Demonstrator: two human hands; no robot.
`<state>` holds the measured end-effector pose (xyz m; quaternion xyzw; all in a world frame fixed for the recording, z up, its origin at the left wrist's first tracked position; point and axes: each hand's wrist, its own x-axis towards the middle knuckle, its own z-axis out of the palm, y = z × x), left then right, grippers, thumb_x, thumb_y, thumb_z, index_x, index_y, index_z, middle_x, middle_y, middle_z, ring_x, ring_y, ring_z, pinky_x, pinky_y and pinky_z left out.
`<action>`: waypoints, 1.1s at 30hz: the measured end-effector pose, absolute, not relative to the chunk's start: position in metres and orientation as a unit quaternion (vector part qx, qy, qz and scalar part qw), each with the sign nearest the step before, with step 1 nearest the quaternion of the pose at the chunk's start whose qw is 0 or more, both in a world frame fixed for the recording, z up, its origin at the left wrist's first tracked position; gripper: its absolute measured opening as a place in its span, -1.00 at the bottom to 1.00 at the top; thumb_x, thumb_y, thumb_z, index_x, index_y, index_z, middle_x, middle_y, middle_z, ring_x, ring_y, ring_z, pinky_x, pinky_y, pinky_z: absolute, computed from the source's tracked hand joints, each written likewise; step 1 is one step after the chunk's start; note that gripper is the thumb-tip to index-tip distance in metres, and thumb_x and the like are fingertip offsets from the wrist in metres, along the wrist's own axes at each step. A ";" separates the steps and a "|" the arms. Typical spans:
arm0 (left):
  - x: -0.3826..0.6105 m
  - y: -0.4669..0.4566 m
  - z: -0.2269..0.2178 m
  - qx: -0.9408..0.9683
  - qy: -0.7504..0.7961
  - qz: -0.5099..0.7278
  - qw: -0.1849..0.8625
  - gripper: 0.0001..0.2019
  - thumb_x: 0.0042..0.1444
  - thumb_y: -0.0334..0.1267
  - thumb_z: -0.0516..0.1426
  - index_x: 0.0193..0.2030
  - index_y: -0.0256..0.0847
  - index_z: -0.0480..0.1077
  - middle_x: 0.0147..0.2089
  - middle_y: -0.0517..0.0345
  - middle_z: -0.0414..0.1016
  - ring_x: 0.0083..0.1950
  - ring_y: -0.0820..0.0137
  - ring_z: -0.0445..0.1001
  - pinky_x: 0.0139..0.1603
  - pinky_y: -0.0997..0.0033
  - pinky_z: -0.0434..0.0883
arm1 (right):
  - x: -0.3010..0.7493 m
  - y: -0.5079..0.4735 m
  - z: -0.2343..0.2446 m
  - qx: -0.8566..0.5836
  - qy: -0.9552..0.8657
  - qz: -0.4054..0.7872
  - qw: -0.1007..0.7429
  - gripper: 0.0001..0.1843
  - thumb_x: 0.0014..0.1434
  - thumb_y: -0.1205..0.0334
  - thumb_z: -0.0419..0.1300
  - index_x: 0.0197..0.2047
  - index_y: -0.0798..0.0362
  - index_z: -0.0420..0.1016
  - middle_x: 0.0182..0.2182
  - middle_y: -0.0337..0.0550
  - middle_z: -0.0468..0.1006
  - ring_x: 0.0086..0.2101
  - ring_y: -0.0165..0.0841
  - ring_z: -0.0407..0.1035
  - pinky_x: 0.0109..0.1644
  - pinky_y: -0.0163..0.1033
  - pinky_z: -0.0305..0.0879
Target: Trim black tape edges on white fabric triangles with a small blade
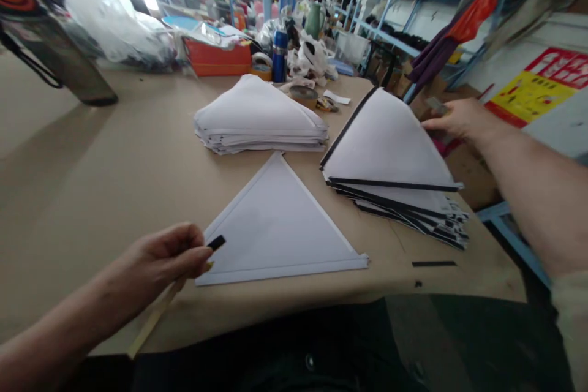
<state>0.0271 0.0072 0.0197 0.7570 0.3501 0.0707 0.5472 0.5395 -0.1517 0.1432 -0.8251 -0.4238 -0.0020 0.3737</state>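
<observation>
My left hand [172, 251] is closed in a pinch at the front of the table. A short black strip end [216, 242] sticks out past its fingertips, and a narrow pale yellow strip [154, 321] hangs below the palm. Under the fingertips lies the left corner of a white triangular sheet [280, 226] with lined edges. Off to the right, my right hand [463, 119] is raised beside a stack of white triangular pieces with black edging [386, 141]. It grips a small greyish flat object [437, 105], blurred, whose kind I cannot make out.
Behind the single sheet sits a stack of plain white triangles [260, 113]. A tape roll [303, 95], blue flask [279, 56], red box [218, 58] and plastic bags [110, 18] stand farther back. A dark bottle [59, 43] is at left. Black strip scrap [434, 264] lies near the front edge.
</observation>
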 end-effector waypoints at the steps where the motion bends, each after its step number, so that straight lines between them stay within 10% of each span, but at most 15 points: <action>1: 0.038 -0.002 0.023 0.742 0.344 0.061 0.572 -0.71 -0.04 -0.01 0.15 -0.55 -0.18 0.28 -0.62 0.24 0.34 -0.59 0.46 0.26 -0.61 0.50 0.25 | 0.536 -0.153 0.137 -0.843 -0.414 -0.050 0.340 -0.80 -0.14 0.23 0.31 -0.61 0.18 0.44 -0.67 -0.31 0.40 -0.52 -0.53 0.38 -0.42 -0.31 0.09; 4: 0.065 -0.026 0.024 0.710 0.318 0.056 0.625 -0.75 -0.05 -0.11 0.14 -0.54 -0.20 0.20 -0.62 0.27 0.32 -0.57 0.50 0.24 -0.57 0.53 0.20 | 0.477 -0.149 0.103 -0.865 -0.390 -0.046 0.313 -0.68 -0.10 0.09 0.26 -0.35 0.18 0.58 -0.52 -0.28 0.50 -0.42 -0.54 0.38 -0.40 -0.34 0.09; 12: 0.089 -0.048 0.020 0.710 0.307 0.043 0.633 -0.81 -0.07 -0.19 0.15 -0.51 -0.22 0.24 -0.60 0.31 0.25 -0.54 0.53 0.15 -0.53 0.52 0.09 | 0.260 -0.163 0.016 -0.645 -0.431 0.445 0.447 -0.70 0.03 0.11 0.26 -0.21 0.11 0.55 -0.48 -0.27 0.48 -0.50 -0.51 0.26 -0.44 -0.37 0.15; 22: 0.091 -0.048 0.014 0.714 0.302 0.014 0.632 -0.76 -0.09 -0.19 0.17 -0.24 -0.20 0.39 -0.60 0.34 0.23 -0.57 0.53 0.14 -0.57 0.53 0.09 | 0.249 -0.156 0.010 -0.628 -0.437 0.465 0.445 -0.90 0.04 0.25 0.16 -0.41 0.10 0.44 -0.55 -0.32 0.36 -0.52 -0.52 0.16 -0.43 -0.37 0.07; 26: 0.096 -0.044 0.021 0.748 0.279 -0.038 0.601 -0.77 -0.06 -0.11 0.13 -0.57 -0.23 0.35 -0.65 0.28 0.23 -0.60 0.54 0.11 -0.60 0.54 0.08 | 0.258 -0.168 0.025 -0.651 -0.417 0.443 0.454 -0.88 -0.03 0.22 0.18 -0.47 0.10 0.40 -0.58 -0.31 0.32 -0.54 -0.52 0.14 -0.47 -0.38 0.06; 33: 0.086 -0.019 0.020 0.800 0.246 -0.086 0.540 -0.72 -0.07 -0.05 0.11 -0.59 -0.22 0.39 -0.65 0.24 0.26 -0.61 0.51 0.16 -0.63 0.58 0.11 | 0.311 -0.234 0.017 -0.736 -0.281 0.374 0.489 -0.81 -0.04 0.14 0.23 -0.41 0.08 0.37 -0.61 -0.39 0.22 -0.65 -0.57 -0.04 -0.57 -0.38 -0.09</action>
